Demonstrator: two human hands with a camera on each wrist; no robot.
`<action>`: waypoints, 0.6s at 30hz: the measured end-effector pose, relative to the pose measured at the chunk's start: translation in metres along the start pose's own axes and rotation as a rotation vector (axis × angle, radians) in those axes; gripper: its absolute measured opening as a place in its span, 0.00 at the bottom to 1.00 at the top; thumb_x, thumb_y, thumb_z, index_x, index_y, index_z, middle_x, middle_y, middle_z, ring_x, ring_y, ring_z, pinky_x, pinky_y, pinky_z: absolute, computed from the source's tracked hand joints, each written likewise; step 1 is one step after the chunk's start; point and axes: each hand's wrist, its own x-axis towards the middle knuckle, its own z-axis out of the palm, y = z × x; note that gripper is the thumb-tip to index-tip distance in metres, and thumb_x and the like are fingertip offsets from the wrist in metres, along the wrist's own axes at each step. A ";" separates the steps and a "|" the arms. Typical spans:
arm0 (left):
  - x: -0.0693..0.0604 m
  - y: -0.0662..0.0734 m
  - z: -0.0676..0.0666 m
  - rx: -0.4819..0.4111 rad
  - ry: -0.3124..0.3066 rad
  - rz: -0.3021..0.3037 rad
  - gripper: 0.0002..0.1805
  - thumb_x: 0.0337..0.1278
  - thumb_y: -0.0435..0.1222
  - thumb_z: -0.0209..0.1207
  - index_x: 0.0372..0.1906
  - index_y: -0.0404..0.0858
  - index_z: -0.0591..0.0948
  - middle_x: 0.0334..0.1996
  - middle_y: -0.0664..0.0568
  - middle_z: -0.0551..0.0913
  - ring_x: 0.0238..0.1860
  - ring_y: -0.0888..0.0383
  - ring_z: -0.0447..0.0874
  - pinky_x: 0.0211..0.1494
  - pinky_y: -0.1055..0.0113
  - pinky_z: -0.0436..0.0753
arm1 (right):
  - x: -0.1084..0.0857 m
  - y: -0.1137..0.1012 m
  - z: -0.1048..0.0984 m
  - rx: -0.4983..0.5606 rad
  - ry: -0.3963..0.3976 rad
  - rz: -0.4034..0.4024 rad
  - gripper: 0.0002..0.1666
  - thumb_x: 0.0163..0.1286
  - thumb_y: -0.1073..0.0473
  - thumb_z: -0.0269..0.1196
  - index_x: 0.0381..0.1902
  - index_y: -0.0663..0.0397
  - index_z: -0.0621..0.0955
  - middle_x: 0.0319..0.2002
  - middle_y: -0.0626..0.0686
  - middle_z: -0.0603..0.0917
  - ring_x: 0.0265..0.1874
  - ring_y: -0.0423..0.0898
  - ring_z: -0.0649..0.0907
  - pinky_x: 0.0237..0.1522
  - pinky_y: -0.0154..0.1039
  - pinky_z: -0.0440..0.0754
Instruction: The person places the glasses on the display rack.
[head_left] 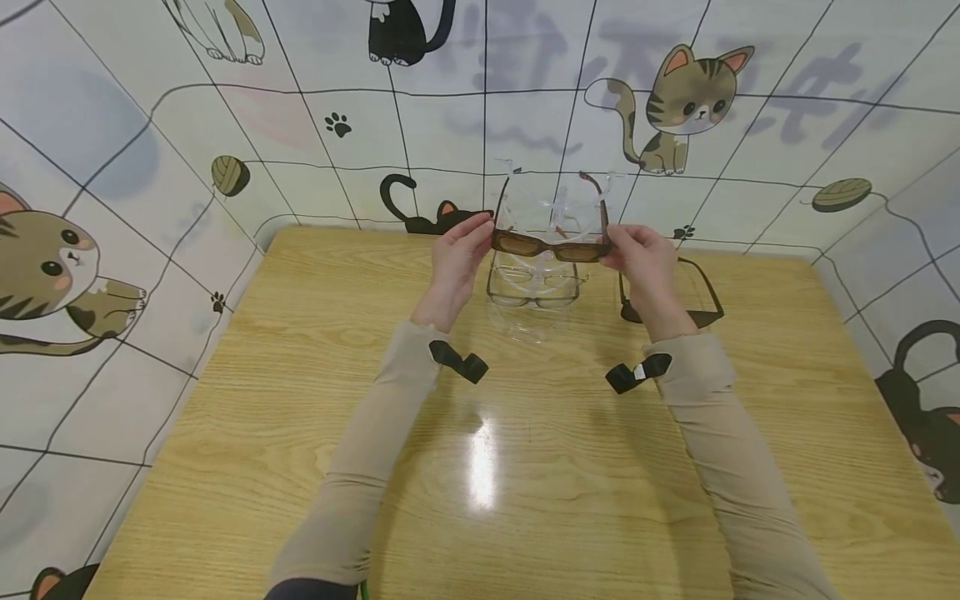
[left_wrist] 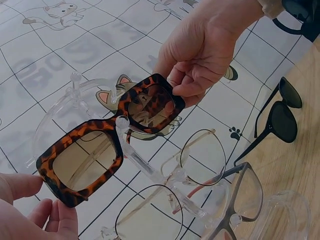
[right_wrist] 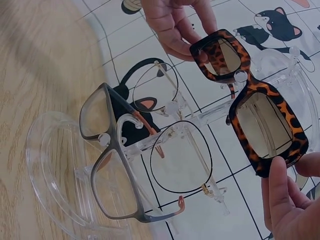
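Both hands hold a pair of tortoiseshell sunglasses (head_left: 551, 252) with brown lenses, one at each end of the front. My left hand (head_left: 459, 262) pinches the left corner and my right hand (head_left: 651, 271) pinches the right corner. The temples are unfolded and point toward the wall. The sunglasses are at the top of a clear plastic eyewear stand (right_wrist: 37, 155), where a round clear peg shows at the bridge. Lower on it sit thin-rimmed round glasses (right_wrist: 151, 167) and, below those, grey-framed glasses (right_wrist: 111, 145).
Black sunglasses (left_wrist: 283, 122) lie on the wooden table (head_left: 525, 467) to the right of the stand, partly behind my right hand in the head view. A wall covering with cartoon cats (head_left: 693, 92) and grid lines rises right behind the table and along both sides.
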 end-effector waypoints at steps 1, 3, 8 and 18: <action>0.000 0.000 0.000 0.004 -0.003 0.002 0.18 0.57 0.24 0.58 0.54 0.23 0.75 0.31 0.54 0.83 0.31 0.64 0.81 0.42 0.74 0.79 | 0.000 0.000 0.000 -0.001 0.000 0.003 0.08 0.67 0.58 0.60 0.36 0.59 0.78 0.30 0.47 0.82 0.22 0.37 0.80 0.29 0.26 0.81; 0.000 -0.001 -0.001 0.010 -0.012 0.004 0.19 0.58 0.24 0.58 0.55 0.22 0.74 0.31 0.54 0.83 0.31 0.64 0.81 0.41 0.74 0.79 | -0.001 0.000 -0.001 0.000 -0.004 0.010 0.09 0.67 0.58 0.60 0.37 0.59 0.78 0.30 0.47 0.82 0.22 0.37 0.80 0.29 0.26 0.81; -0.002 -0.002 -0.004 0.049 -0.027 0.002 0.20 0.59 0.26 0.58 0.56 0.22 0.73 0.32 0.53 0.81 0.31 0.63 0.79 0.47 0.72 0.79 | -0.006 0.001 -0.003 -0.032 -0.020 0.011 0.13 0.70 0.55 0.57 0.43 0.60 0.76 0.34 0.49 0.79 0.28 0.38 0.80 0.34 0.27 0.82; -0.014 -0.008 -0.019 0.111 -0.034 0.019 0.13 0.60 0.24 0.55 0.49 0.22 0.76 0.30 0.52 0.81 0.32 0.62 0.81 0.43 0.73 0.81 | -0.008 0.021 -0.024 0.018 -0.035 -0.058 0.12 0.70 0.56 0.57 0.42 0.60 0.76 0.35 0.51 0.80 0.35 0.41 0.82 0.40 0.29 0.82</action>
